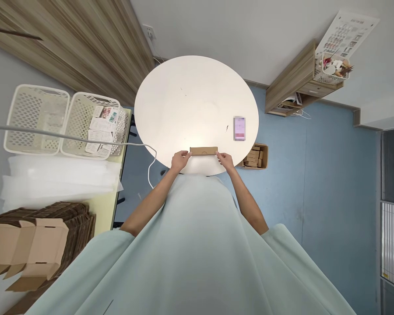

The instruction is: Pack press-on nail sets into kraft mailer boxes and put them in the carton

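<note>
A small brown cardboard box (204, 151), long and narrow, is at the near edge of the round white table (190, 96). It looks closed, with its slim side facing me. My left hand (180, 160) grips its left end between thumb and fingers. At the opposite end, my right hand (225, 160) has hold of the right corner in the same way. Whether the box rests on the tabletop or is slightly raised, I cannot tell.
A phone-like pink item (239, 128), blurred, lies on the table's right. Below stands an open carton (265, 157) of small boxes. Left are white baskets (65, 127), white sheets (62, 177) and stacked flat cardboard (49, 245). A cable (124, 144) crosses the left side.
</note>
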The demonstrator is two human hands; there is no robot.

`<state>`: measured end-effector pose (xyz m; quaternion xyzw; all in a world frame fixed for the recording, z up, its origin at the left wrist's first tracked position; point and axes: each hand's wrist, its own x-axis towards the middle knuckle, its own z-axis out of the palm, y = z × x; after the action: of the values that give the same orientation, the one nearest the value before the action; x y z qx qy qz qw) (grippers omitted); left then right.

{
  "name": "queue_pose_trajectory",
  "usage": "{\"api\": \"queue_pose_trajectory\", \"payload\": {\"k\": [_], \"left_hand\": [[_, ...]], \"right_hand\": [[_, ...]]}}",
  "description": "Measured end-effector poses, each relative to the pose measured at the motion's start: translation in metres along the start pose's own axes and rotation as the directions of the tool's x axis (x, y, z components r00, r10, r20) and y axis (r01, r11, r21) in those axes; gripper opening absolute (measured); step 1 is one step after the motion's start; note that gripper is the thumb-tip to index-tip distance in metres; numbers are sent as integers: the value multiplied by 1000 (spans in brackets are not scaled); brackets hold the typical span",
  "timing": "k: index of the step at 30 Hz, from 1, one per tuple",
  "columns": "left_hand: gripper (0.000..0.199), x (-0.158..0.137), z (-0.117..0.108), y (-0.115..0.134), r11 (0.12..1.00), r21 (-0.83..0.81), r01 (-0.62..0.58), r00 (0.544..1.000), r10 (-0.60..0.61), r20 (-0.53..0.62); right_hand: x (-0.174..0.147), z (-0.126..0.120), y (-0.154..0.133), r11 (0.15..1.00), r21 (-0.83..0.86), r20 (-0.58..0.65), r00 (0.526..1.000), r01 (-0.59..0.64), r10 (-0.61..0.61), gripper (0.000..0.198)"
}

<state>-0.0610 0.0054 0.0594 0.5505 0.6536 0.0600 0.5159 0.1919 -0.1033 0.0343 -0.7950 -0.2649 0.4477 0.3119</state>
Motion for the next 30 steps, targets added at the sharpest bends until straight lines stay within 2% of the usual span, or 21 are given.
{"api": "queue_pose_trajectory", "payload": {"k": [4, 12, 18, 21, 25, 30], "left_hand": [[33, 3, 0, 3, 1000, -3, 4, 1000, -4, 2], [33, 3, 2, 3, 995, -98, 12, 999, -7, 51], [38, -22, 16, -14, 990, -141, -18, 999, 22, 31], [41, -32, 19, -22, 992, -124, -10, 996, 21, 85], [43, -35, 18, -30, 997, -73, 38, 982, -24, 189], [55, -39, 19, -36, 995, -77, 62, 977, -44, 208]], "right_hand": [[3, 2, 0, 993, 99, 34, 997, -71, 68, 51], [12, 3, -4, 997, 72, 36, 999, 6, -9, 42], [-10, 2, 16, 996, 81, 36, 998, 40, -43, 51], [-25, 4, 28, 994, 105, 28, 999, 33, -36, 56], [-35, 11, 41, 988, 151, 22, 999, -28, 25, 48], [-46, 20, 42, 972, 192, -22, 990, -134, 141, 43]]}}
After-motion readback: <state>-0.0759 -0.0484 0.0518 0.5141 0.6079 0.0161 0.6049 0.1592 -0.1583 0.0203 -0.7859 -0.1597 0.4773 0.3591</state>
